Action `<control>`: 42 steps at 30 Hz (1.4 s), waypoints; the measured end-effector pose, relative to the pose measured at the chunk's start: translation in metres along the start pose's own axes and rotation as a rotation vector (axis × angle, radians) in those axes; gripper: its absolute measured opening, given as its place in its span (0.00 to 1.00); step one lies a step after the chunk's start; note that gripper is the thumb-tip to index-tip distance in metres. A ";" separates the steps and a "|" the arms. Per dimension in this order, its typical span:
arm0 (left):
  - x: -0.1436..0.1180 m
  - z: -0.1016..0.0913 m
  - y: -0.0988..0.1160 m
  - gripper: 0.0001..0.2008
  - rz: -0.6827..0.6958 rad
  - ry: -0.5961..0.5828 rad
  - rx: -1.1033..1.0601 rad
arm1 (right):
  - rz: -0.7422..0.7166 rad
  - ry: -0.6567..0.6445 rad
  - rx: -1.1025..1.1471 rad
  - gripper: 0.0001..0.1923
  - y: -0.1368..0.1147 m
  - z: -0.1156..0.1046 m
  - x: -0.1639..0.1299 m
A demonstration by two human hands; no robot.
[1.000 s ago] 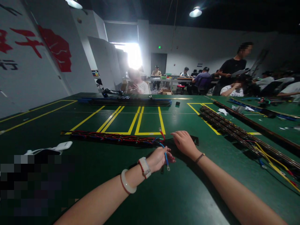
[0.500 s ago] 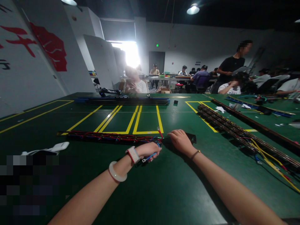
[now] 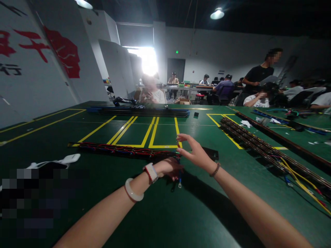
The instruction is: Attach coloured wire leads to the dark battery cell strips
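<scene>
A long dark strip with red and blue wires [image 3: 124, 151] lies across the green table in front of me. At its right end my left hand [image 3: 169, 167] is closed around the bunch of wires, its fingertips partly in shadow. A blue wire with a ring terminal [image 3: 180, 182] hangs below those fingers. My right hand [image 3: 196, 153] is raised just to the right, thumb and fingers apart, around the upright red wire end [image 3: 178, 142], and I cannot tell if it touches it. Behind my right hand lies a flat black plate [image 3: 212, 153].
On the right lie a bundle of dark rods [image 3: 248, 144] with yellow wires [image 3: 297, 175] and a long brown bar [image 3: 279, 136]. Dark blue-edged rails [image 3: 144, 112] lie along the far edge. A white object [image 3: 71, 158] is at left. Several people sit or stand beyond the table.
My right hand has lifted from beside the black plate, moved left and spread its fingers. The blue wire's terminal end has swung right and down below my left hand. The view has shifted slightly.
</scene>
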State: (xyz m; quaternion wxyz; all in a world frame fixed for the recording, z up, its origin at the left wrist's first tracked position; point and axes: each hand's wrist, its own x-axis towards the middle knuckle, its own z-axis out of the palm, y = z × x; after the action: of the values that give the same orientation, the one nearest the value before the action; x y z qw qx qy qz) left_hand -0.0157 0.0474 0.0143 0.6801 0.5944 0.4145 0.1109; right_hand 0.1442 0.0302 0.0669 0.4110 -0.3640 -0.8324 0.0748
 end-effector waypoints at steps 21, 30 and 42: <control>0.005 0.004 -0.003 0.08 -0.051 -0.155 -0.544 | 0.261 -0.672 -0.280 0.36 0.079 -0.043 -0.009; 0.008 0.010 -0.006 0.09 0.002 -0.157 -0.622 | 0.202 -0.718 -0.510 0.23 0.066 -0.028 -0.004; 0.011 0.022 -0.010 0.07 0.096 -0.106 -0.590 | 0.218 -0.798 -0.562 0.12 0.018 -0.026 -0.001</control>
State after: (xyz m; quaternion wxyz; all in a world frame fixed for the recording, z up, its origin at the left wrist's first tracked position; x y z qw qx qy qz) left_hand 0.0030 0.0365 -0.0009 0.8382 0.3949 0.2999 0.2272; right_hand 0.1739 0.0380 0.0752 -0.0637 -0.4887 -0.8698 0.0238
